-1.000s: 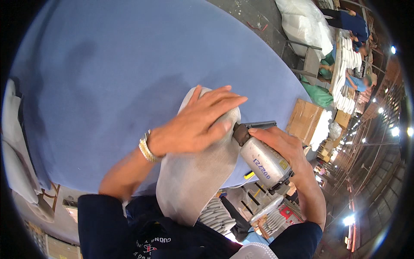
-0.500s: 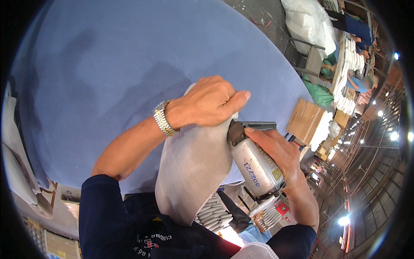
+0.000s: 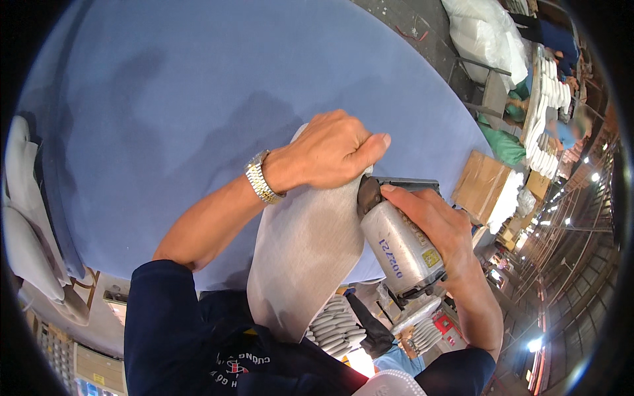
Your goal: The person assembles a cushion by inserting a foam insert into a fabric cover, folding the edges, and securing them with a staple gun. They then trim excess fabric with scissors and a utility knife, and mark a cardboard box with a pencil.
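Observation:
My left hand (image 3: pixel 333 150) is closed over the upper edge of a light grey, fabric-covered panel (image 3: pixel 307 247). This curved piece stands tilted against my front, its lower end by my dark shirt. My left fingertips are hidden behind the edge; the thumb points right. Wrapped in my right hand (image 3: pixel 441 228) is a silver and black staple gun (image 3: pixel 396 247). Its dark nose meets the panel's right edge just below my left hand. Most of the right fingers are out of sight behind the tool.
A wide blue padded surface (image 3: pixel 198 72) lies in front of me. Grey covered pieces (image 3: pixel 30 231) are at the far left. On the right are a cardboard box (image 3: pixel 482 187), a white plastic bundle (image 3: pixel 485 43) and a bench with stacked pale pieces. Other people are nearby.
Both hands, the panel and the staple gun appear slightly farther right in the picture, along with the background. Both grips stay the same.

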A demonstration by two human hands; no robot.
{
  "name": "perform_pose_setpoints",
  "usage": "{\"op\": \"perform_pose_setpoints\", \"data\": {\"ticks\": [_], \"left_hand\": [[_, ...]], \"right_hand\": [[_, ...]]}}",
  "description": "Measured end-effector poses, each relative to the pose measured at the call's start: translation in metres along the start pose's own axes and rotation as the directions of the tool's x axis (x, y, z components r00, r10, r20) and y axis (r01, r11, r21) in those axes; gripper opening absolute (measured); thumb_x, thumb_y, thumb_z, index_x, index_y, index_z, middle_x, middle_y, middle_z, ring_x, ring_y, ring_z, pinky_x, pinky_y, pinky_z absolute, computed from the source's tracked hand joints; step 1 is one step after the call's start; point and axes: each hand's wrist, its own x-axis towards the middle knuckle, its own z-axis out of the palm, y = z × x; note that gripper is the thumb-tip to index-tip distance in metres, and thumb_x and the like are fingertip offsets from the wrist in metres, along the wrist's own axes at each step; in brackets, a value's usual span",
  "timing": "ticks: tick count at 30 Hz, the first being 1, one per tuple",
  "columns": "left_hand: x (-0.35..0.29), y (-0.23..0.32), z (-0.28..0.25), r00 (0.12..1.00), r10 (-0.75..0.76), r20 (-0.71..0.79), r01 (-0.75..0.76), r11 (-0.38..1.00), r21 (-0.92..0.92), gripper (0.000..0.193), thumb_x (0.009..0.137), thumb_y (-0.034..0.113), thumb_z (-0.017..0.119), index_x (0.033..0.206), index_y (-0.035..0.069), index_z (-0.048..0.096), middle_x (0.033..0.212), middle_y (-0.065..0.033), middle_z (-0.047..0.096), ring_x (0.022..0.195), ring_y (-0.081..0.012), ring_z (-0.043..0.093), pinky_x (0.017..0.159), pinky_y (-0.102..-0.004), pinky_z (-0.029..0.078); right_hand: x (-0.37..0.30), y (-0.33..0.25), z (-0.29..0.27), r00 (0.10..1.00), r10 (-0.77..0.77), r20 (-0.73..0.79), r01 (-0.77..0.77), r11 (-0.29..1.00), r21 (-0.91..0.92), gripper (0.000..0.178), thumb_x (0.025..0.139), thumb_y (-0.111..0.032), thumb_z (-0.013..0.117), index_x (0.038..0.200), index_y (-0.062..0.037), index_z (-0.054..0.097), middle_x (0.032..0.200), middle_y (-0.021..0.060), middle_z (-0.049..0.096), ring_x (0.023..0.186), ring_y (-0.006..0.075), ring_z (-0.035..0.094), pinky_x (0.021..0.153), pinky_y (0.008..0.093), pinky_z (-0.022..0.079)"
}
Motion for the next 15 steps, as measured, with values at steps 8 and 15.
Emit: {"op": "perform_pose_setpoints", "data": {"ticks": [8,15], "left_hand": [[0.000,0.000,-0.005,0.998,-0.057,0.003,0.057,0.998,-0.029,0.064,0.104,0.044,0.045,0.066,-0.002,0.069,0.054,-0.0150,0.061,0.048,-0.0248,0.058,0.054,-0.0380,0.047],[0.001,0.007,-0.013,0.996,-0.087,0.018,0.088,0.992,-0.095,0.064,0.104,0.044,0.044,0.072,-0.003,0.072,0.063,-0.0149,0.066,0.058,-0.0213,0.061,0.062,-0.0360,0.050]], "right_hand": [[0.004,-0.003,-0.001,0.998,0.061,0.018,-0.062,0.996,0.062,0.068,0.072,-0.019,0.078,0.136,-0.0088,0.060,0.095,0.0091,0.066,0.077,0.0262,0.070,0.063,0.0359,0.056],[0.003,-0.002,0.009,0.995,0.037,-0.097,-0.030,0.997,0.070,0.083,0.056,-0.013,0.087,0.133,-0.0125,0.059,0.102,0.0107,0.069,0.089,0.0339,0.068,0.077,0.0410,0.055]]}}
